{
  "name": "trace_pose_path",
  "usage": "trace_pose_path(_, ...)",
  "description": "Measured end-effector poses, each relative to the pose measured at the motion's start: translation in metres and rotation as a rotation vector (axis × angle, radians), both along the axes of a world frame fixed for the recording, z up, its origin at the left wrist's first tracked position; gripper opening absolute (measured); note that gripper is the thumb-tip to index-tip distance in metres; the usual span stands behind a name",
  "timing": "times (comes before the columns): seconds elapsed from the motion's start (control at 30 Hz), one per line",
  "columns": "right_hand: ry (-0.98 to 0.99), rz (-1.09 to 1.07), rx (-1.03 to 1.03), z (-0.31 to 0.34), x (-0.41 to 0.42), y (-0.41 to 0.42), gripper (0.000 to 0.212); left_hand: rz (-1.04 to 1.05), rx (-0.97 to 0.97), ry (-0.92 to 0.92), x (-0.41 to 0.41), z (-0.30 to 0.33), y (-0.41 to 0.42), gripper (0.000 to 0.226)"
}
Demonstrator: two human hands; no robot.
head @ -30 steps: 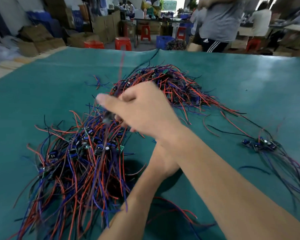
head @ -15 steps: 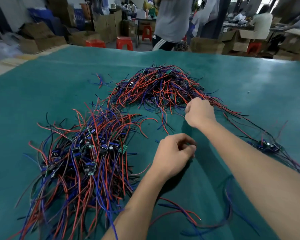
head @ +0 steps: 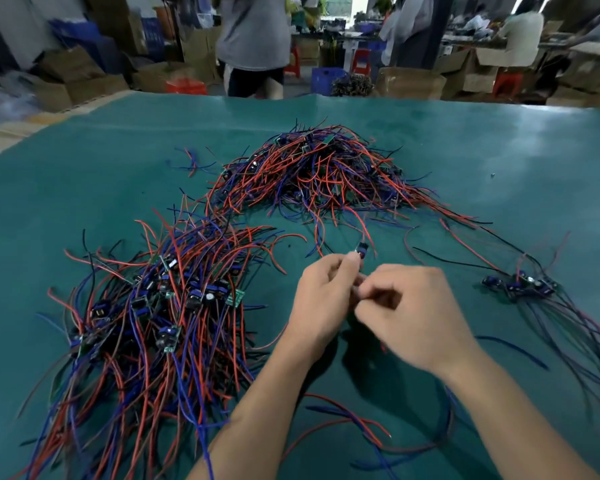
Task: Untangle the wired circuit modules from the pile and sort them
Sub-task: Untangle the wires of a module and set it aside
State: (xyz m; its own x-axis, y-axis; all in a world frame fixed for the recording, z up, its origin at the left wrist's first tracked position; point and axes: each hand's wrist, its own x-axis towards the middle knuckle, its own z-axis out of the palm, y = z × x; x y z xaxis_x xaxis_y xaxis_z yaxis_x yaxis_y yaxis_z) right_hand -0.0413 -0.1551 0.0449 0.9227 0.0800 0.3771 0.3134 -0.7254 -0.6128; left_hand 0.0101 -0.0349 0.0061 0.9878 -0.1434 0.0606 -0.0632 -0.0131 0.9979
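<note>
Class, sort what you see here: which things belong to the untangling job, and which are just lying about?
Job: tangled far pile; sorted near-left pile; small group at right; module pinched by left hand; right hand.
Lying about: cardboard boxes; red stool; blue crate.

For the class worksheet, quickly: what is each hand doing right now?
Left hand: closed, fingers pinching a small module with its wires.
Right hand: fingers curled, seemingly pinching wires by the left hand; what exactly cannot be told.
</note>
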Motion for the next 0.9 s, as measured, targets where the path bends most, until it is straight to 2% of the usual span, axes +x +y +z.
trace_pose_path(0.07,-0.012,0.065,-0.011,-0.005,-0.003,0.009,0.014,-0.006,0.0,0.0,-0.001,0.001,0.002,0.025)
trace_pose_path(0.13,0.024,0.117,0.074,-0.009,-0.003,0.008,0.019,0.004,-0.002,-0.004,-0.002,0.001,0.003,0.023)
trace_pose_path(0.2,0.057,0.133,0.152,-0.011,-0.001,0.003,0.01,0.021,-0.012,-0.008,-0.002,0.002,0.003,0.022)
trace_pose_path(0.27,0.098,0.066,0.23,-0.012,0.002,-0.004,0.012,0.019,-0.043,0.003,-0.001,0.002,0.003,0.02)
trace_pose_path(0.4,0.099,-0.258,0.398,-0.016,0.016,-0.02,0.015,-0.068,-0.058,0.036,-0.003,0.001,0.002,0.018)
trace_pose_path(0.47,0.177,-0.283,0.57,-0.018,0.021,-0.024,0.015,-0.105,-0.039,0.028,-0.004,0.0,0.001,0.022)
trace_pose_path(0.53,0.252,-0.222,0.799,-0.017,0.022,-0.022,0.015,-0.135,-0.003,0.01,-0.005,-0.001,0.001,0.022)
trace_pose_path(0.63,0.245,-0.203,0.909,-0.013,0.022,-0.023,0.01,-0.153,0.041,-0.02,-0.005,-0.001,0.001,0.021)
trace_pose_path(0.7,0.267,-0.205,1.019,-0.012,0.023,-0.029,0.015,-0.175,0.055,-0.03,-0.005,-0.002,0.002,0.022)
trace_pose_path(0.9,0.217,-0.262,1.03,-0.013,0.026,-0.036,0.01,-0.239,0.042,-0.03,-0.005,-0.002,0.003,0.019)
